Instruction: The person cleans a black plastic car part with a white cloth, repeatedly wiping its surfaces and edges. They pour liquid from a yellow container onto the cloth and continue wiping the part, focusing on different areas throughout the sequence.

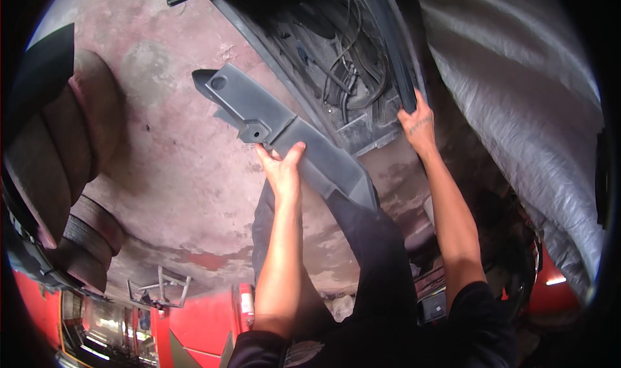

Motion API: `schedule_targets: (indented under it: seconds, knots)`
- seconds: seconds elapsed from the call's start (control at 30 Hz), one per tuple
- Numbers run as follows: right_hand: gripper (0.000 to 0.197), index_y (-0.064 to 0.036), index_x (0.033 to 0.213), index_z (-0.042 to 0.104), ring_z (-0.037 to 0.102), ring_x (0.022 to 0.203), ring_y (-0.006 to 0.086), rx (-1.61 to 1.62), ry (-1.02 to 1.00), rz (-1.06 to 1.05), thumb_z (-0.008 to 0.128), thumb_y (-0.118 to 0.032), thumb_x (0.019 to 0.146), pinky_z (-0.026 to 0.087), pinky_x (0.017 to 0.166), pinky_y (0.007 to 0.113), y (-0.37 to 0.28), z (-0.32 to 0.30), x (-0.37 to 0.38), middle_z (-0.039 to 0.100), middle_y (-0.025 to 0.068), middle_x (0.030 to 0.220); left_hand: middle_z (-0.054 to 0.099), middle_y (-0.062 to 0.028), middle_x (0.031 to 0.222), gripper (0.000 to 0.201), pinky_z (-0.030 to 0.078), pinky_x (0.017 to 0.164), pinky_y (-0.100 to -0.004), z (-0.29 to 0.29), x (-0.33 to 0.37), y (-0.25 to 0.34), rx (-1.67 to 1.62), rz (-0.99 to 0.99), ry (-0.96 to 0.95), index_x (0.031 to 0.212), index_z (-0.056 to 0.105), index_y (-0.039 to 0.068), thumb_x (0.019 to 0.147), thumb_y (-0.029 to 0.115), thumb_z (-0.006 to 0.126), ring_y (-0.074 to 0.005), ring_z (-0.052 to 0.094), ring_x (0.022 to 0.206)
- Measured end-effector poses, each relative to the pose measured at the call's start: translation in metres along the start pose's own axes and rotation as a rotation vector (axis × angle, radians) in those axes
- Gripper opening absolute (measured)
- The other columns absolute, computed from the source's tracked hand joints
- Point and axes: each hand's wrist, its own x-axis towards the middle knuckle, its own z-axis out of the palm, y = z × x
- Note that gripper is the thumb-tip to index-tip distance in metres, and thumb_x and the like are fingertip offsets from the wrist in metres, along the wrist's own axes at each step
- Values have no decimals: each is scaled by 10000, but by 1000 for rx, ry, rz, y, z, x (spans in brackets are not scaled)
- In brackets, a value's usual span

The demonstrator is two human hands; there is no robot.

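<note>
My left hand (279,173) grips the lower edge of a long grey plastic trim panel (317,149), thumb on its face and fingers beneath. The panel slants from upper left to lower right in front of my legs. It has a round recess at its far end and a small tab with a hole. My right hand (420,127) is closed around the near end of a long black strip (392,41). That strip runs along the right side of a dark, trough-shaped part (370,135) with cables (349,77) lying inside. The fingertips of my right hand are partly hidden.
A wrinkled silver cover (517,103) hangs along the right. Tires (90,232) and large rounded brown pieces (97,109) stand at the left. Behind my legs are a metal frame stand (162,287), a red panel (200,323) and a red cylinder (246,303). The concrete floor (162,122) is stained.
</note>
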Motion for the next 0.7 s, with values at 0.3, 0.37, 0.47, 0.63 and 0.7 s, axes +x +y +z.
schedule_targets:
  seconds: [0.3,0.37,0.47,0.63,0.7]
  knots:
    - [309,-13,1163,624,614,795,155,159,-238,51,658,-73,861,515,762,304,-44,-97,-122,649,62,905,372,-182,1636,1045,381,1199,-399,0,-34,30,-136,68,-61,1679,167,20,828,-13,772,-301,440,1469]
    - [326,-8,1162,630,660,803,140,302,-338,211,648,-52,840,539,750,315,-60,-129,-164,663,50,909,381,-186,1627,1029,389,1193,-408,-7,-62,42,-202,74,-63,1678,174,25,834,-22,761,-304,445,1463]
    - [430,18,1243,598,715,794,194,445,-512,321,624,7,814,585,728,337,-94,-177,-221,705,111,960,445,-182,1562,947,432,1162,-424,-55,-95,23,-236,148,-94,1640,248,34,840,-32,752,-300,495,1410]
    - [402,37,1195,586,739,800,248,527,-725,265,661,-10,803,600,722,354,-139,-228,-306,703,148,999,564,-143,1414,820,512,1088,-436,-127,-207,71,-386,221,-58,1542,364,35,832,-16,768,-290,590,1295]
    - [384,34,1153,587,735,780,247,452,-800,187,687,-32,789,597,713,355,-161,-239,-330,691,142,983,584,-137,1375,811,539,1056,-432,-160,-263,92,-457,234,-10,1525,375,30,824,1,782,-286,620,1244]
